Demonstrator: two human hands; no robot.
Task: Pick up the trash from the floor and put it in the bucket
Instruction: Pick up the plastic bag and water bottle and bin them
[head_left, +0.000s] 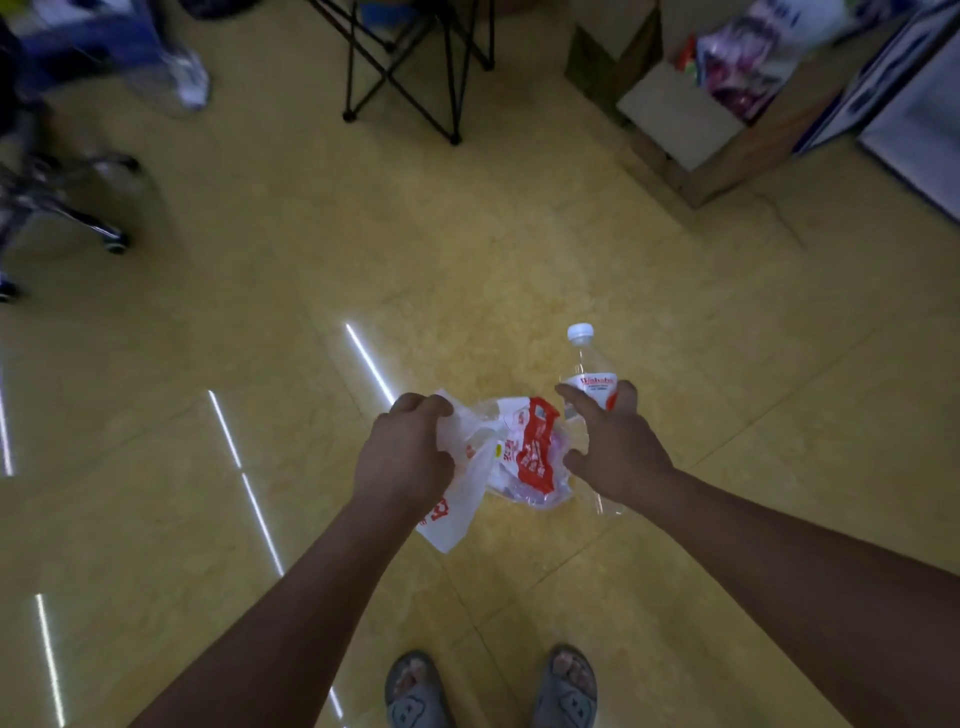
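Observation:
My left hand (408, 457) is closed on a crumpled white and red plastic bag (524, 457), which hangs between my two hands above the yellow floor. My right hand (613, 447) grips a clear plastic bottle (589, 374) with a white cap and a red and white label; the bottle points away from me and its lower part shows under my wrist. No bucket is in view.
A black folding chair frame (410, 67) stands ahead. An open cardboard box (691, 124) with packets sits at the upper right beside a cabinet (914, 119). An office chair base (67, 208) is at the left. My sandalled feet (491, 691) are at the bottom.

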